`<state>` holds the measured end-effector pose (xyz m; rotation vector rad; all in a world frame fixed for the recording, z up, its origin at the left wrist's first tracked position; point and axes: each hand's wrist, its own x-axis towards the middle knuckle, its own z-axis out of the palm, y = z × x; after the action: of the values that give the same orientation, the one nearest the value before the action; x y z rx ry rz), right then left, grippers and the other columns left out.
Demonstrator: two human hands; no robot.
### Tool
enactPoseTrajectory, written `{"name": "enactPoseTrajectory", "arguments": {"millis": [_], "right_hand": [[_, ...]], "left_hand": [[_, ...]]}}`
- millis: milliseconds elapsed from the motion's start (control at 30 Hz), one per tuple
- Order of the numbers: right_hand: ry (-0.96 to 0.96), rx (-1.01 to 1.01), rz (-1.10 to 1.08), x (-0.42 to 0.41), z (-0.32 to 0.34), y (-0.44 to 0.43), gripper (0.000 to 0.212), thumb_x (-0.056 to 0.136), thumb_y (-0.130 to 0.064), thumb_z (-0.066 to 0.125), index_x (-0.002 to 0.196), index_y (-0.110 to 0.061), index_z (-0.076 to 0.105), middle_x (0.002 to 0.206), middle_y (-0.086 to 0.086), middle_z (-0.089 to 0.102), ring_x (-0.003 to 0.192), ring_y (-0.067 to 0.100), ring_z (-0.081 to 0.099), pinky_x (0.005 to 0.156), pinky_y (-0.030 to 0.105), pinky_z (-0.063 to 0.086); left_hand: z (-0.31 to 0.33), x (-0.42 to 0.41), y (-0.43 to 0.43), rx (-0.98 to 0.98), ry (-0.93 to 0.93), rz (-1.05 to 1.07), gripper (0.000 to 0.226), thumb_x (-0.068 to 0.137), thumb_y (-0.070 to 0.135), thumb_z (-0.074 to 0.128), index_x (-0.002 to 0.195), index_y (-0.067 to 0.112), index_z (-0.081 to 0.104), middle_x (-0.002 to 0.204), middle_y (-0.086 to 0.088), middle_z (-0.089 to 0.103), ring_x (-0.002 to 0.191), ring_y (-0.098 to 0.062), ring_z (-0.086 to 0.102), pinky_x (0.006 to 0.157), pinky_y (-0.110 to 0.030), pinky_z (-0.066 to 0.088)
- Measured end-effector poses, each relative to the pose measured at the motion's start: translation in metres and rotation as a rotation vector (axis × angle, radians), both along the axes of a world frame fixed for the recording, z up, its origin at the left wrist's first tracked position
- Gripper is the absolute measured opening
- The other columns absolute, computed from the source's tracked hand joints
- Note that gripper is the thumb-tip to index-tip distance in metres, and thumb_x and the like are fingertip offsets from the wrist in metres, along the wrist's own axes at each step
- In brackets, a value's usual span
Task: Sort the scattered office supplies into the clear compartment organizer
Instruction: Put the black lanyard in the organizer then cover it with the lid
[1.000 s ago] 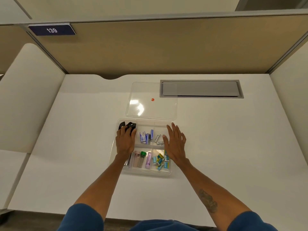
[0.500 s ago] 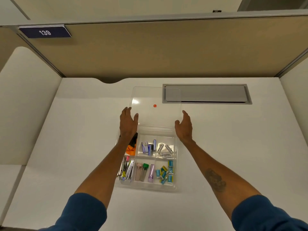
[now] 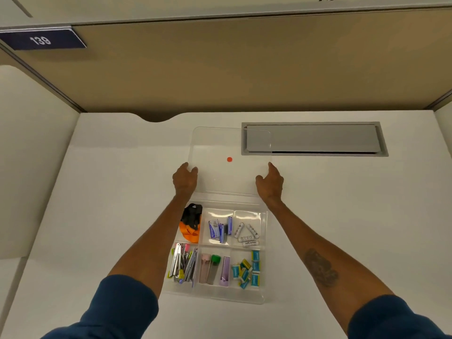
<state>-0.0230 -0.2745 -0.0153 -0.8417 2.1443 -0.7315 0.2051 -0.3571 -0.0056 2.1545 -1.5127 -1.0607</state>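
Observation:
The clear compartment organizer (image 3: pixel 264 277) sits on the white desk, between my forearms. Its compartments hold black and orange binder clips (image 3: pixel 192 222), blue staple boxes (image 3: pixel 219 230), white batteries (image 3: pixel 247 234), metal clippers (image 3: pixel 183 264), lead cases (image 3: pixel 214 267) and small blue erasers (image 3: pixel 248 270). Just behind it lies the clear lid (image 3: pixel 231 148) with a red dot. My left hand (image 3: pixel 185 179) grips the lid's left edge and my right hand (image 3: pixel 270 183) grips its right edge.
A grey cable hatch (image 3: pixel 315 139) is set into the desk at the back right, with the lid's far corner over it. Tan partition walls close off the back and sides. A blue plate reading 139 (image 3: pixel 40 40) hangs at the upper left.
Both hands left the organizer's compartments and reached forward to the lid. They now close on its left and right edges.

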Motion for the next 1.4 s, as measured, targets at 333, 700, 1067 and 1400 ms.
{"name": "enactPoseTrajectory", "arguments": {"millis": [333, 700, 1067, 1400], "right_hand": [[0.225, -0.062, -0.094, -0.008, 0.016, -0.019, 0.039, 0.095, -0.009, 0.05, 0.134, -0.005, 0.047, 0.128, 0.018, 0.053, 0.12, 0.033, 0.047, 0.098, 0.044, 0.043], [0.234, 0.132, -0.004, 0.004, 0.06, 0.011, 0.038, 0.091, -0.003, 0.054, 0.128, -0.004, 0.051, 0.129, 0.018, 0.045, 0.119, 0.032, 0.045, 0.096, 0.041, 0.038], [0.113, 0.003, -0.047, 0.051, 0.054, 0.12, 0.045, 0.089, 0.0, 0.047, 0.132, -0.01, 0.047, 0.13, 0.014, 0.044, 0.12, 0.031, 0.043, 0.097, 0.043, 0.04], [0.233, -0.062, 0.035, 0.085, 0.044, 0.2, 0.04, 0.09, 0.0, 0.048, 0.13, -0.006, 0.049, 0.12, 0.014, 0.047, 0.109, 0.032, 0.047, 0.086, 0.046, 0.04]], "left_hand": [[0.016, -0.005, -0.021, -0.141, -0.031, 0.222, 0.025, 0.093, 0.008, 0.048, 0.073, 0.015, 0.061, 0.079, -0.002, 0.062, 0.086, -0.024, 0.056, 0.072, -0.028, 0.042], [0.047, 0.023, 0.018, -0.16, 0.076, 0.325, 0.025, 0.092, 0.002, 0.055, 0.112, 0.006, 0.069, 0.116, -0.011, 0.068, 0.107, -0.027, 0.063, 0.084, -0.024, 0.044], [0.039, 0.067, 0.12, -0.254, -0.047, 0.344, 0.025, 0.092, 0.005, 0.057, 0.11, 0.015, 0.071, 0.11, -0.012, 0.069, 0.103, -0.034, 0.062, 0.091, -0.046, 0.041], [0.031, 0.089, 0.192, -0.24, -0.15, 0.449, 0.038, 0.088, -0.006, 0.054, 0.108, 0.022, 0.071, 0.09, -0.005, 0.072, 0.095, -0.03, 0.061, 0.078, -0.038, 0.022]]}}
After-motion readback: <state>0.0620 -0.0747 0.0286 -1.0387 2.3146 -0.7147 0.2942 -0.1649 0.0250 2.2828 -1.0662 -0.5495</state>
